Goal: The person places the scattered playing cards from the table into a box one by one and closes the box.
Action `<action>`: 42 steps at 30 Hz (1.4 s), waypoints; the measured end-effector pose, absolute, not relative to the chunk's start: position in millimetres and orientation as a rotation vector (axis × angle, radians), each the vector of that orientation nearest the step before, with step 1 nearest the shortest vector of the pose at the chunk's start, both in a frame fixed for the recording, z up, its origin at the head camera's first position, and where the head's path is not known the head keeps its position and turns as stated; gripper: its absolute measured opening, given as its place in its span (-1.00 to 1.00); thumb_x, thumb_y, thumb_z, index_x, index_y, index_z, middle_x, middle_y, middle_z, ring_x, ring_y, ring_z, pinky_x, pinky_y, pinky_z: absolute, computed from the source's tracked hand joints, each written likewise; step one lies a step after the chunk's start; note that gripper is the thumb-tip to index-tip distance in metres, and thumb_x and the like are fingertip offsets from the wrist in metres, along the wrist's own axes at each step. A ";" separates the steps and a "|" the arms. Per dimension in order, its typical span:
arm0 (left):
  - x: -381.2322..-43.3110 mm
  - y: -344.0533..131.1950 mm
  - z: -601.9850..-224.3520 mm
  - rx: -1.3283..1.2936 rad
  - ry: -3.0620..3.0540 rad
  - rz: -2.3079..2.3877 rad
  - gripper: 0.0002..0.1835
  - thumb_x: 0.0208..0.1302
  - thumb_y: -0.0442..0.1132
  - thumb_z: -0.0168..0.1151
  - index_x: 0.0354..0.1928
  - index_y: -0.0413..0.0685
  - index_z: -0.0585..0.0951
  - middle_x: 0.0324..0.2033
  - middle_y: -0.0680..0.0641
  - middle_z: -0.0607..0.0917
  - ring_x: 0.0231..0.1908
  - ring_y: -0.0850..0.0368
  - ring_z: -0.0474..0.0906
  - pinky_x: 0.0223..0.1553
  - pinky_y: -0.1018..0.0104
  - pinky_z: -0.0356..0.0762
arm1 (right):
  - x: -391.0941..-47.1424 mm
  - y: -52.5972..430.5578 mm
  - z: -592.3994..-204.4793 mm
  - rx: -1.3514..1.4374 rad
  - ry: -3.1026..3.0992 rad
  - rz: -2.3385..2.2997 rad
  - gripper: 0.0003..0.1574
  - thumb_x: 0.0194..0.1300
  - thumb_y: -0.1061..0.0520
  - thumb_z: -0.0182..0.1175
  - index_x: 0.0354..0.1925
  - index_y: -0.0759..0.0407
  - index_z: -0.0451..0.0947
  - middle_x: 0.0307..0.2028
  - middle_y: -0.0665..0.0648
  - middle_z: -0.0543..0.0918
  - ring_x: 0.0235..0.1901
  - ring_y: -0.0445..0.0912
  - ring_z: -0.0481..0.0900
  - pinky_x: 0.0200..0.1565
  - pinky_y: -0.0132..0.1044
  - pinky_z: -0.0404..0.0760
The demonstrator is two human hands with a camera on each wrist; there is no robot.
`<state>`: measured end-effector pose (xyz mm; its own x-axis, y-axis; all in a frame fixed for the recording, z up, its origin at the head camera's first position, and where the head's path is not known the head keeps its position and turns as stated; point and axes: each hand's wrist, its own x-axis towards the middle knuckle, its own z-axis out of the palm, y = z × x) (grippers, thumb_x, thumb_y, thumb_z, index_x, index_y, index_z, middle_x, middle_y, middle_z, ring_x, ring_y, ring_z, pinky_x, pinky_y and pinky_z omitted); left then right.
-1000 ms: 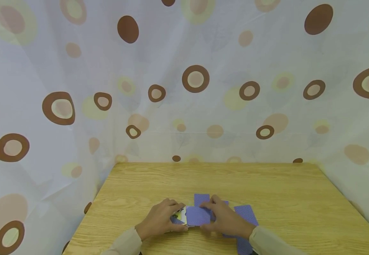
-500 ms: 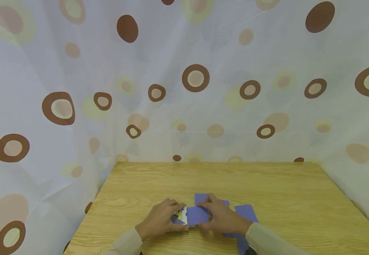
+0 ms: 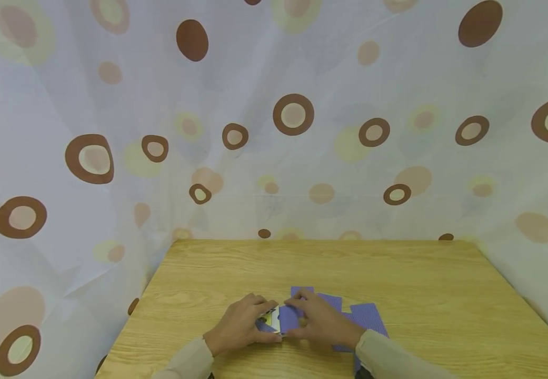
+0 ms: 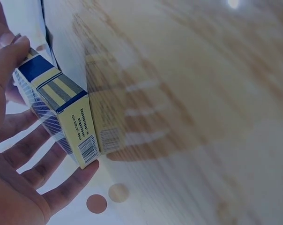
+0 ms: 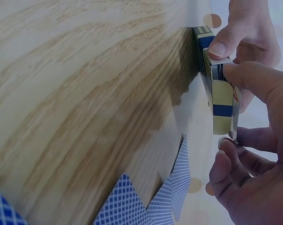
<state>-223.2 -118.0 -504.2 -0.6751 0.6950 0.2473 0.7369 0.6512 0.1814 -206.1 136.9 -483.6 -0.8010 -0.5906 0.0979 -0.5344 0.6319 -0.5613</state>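
My left hand (image 3: 242, 325) grips a playing card box (image 4: 78, 124) between thumb and fingers, low over the table. The box is cream with blue bands, a barcode at one end and a yellow picture on top. Its other end stands open toward the right, with a cream and blue flap (image 5: 222, 110) sticking out. My right hand (image 3: 323, 321) pinches blue-backed playing cards (image 3: 288, 318) across their long edges at that open end. In the right wrist view, its thumb is right at the box mouth. Part of the cards is hidden inside the box and under the fingers.
Several loose blue-backed cards (image 3: 368, 318) lie face down, spread behind and under the right forearm. One loose card (image 3: 302, 292) lies beyond the right fingers. The wooden table (image 3: 397, 273) ends at a spotted curtain (image 3: 321, 158).
The right hand has slid left along the cards toward the box, and less of their blue backs shows. The left hand keeps its hold on the box.
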 end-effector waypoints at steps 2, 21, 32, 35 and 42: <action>-222.9 -118.1 -504.1 -1.183 -2.717 -0.411 -0.14 0.15 0.46 0.30 0.29 -0.03 0.62 0.01 0.00 0.71 -0.07 0.18 0.58 -0.15 0.46 0.58 | -206.4 135.7 -483.7 -0.954 2.750 -0.896 -0.05 0.24 -0.29 0.44 0.36 0.26 0.49 0.16 0.07 0.45 -0.20 -0.22 0.43 -0.19 -0.37 0.56; -223.0 -119.8 -503.6 -1.176 -2.765 -0.447 -0.12 0.13 0.46 0.31 0.31 -0.02 0.61 0.04 0.01 0.70 -0.07 0.21 0.54 -0.16 0.49 0.53 | -208.2 142.1 -478.0 -1.087 2.666 -0.950 -0.39 0.33 0.10 0.38 0.28 0.30 0.57 0.11 0.08 0.47 -0.23 -0.18 0.50 -0.22 -0.41 0.57; -222.7 -119.8 -504.7 -1.179 -2.757 -0.441 -0.10 0.14 0.46 0.28 0.33 -0.04 0.59 0.06 0.00 0.70 -0.03 0.18 0.55 -0.09 0.42 0.58 | -209.6 131.7 -480.6 -1.066 2.695 -1.017 -0.40 0.30 0.05 0.46 0.24 0.23 0.61 -0.01 0.06 0.60 -0.22 -0.22 0.53 -0.22 -0.41 0.59; -222.5 -120.3 -505.0 -1.176 -2.758 -0.452 -0.10 0.14 0.46 0.28 0.33 -0.05 0.59 0.06 0.01 0.70 -0.01 0.17 0.55 -0.05 0.37 0.59 | -210.0 128.1 -480.9 -1.016 2.686 -1.042 -0.38 0.26 0.00 0.49 0.21 0.20 0.62 -0.03 0.00 0.65 -0.21 -0.19 0.55 -0.20 -0.39 0.58; -222.8 -120.2 -504.8 -1.181 -2.732 -0.464 -0.12 0.13 0.45 0.31 0.31 -0.05 0.61 0.03 0.01 0.70 -0.04 0.18 0.56 -0.08 0.42 0.58 | -211.5 120.6 -484.3 -0.953 2.666 -1.092 -0.62 0.21 0.00 0.52 -0.08 0.12 0.67 -0.18 -0.08 0.64 -0.27 -0.23 0.47 -0.25 -0.37 0.54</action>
